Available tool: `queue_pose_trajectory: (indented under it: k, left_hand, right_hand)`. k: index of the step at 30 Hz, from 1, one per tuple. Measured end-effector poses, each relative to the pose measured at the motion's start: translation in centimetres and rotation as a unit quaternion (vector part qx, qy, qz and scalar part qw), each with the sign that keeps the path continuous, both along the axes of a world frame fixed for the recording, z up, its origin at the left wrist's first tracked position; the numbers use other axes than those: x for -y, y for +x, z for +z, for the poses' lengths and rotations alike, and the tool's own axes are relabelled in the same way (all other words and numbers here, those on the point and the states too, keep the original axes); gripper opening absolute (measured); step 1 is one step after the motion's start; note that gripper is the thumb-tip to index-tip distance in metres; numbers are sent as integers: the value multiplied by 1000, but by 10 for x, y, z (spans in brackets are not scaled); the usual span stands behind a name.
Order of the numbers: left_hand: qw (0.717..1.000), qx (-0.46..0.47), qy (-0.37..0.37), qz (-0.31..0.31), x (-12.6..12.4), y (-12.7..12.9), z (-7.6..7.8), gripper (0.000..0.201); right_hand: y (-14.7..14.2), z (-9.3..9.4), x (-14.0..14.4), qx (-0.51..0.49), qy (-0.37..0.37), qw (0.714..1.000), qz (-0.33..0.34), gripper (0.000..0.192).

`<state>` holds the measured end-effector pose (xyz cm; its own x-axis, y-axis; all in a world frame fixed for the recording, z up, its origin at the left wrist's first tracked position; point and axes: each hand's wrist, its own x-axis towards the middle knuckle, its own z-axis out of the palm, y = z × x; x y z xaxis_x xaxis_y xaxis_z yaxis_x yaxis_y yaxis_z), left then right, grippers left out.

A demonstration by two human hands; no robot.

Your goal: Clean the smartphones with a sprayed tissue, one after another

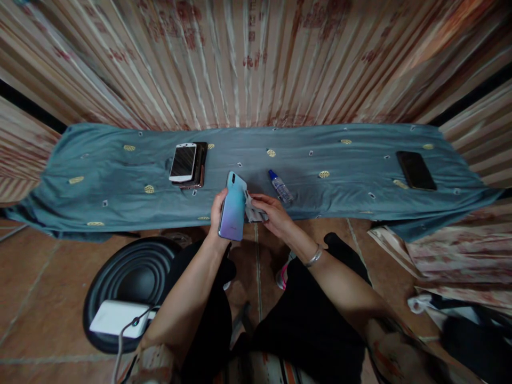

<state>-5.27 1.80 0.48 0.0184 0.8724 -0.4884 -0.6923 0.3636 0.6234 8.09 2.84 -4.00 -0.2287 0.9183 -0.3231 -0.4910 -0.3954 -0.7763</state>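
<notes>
The left hand (218, 212) grasps a phone with a blue-to-violet back (232, 207), fingers wrapped around its left edge, holding it above the near edge of the teal cloth (120, 176). The right hand (274, 212) pinches a small grey-white wipe (253, 209) against the phone's right edge; it seems a folded cloth, but the view is too small to be sure. Just beyond the right hand lies a small clear bottle with a blue cap (280, 187). To the far left lies a stack of phones (188, 164), a white one on top. A black phone (416, 170) lies far right.
</notes>
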Motion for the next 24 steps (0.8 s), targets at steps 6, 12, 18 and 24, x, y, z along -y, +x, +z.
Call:
queue_pose_trajectory:
  k: [6,12,18,24]
  left_hand:
    - [1000,7,3,3,-5,2,-3,43]
    - [1000,14,1,23,-13,-4,-5,42]
    - [999,22,-6,40,-17,-12,-6,38]
    - [997,34,-3,63,-18,-16,-8,34]
  right_hand:
    - [-1,-2,4,-8,-16,1000,15,32]
    - [-1,0,14,-38,-48,997,52,32]
    - [6,1,27,-22,-37,995,89,29]
    - [13,1,33,67,42,992,97,25]
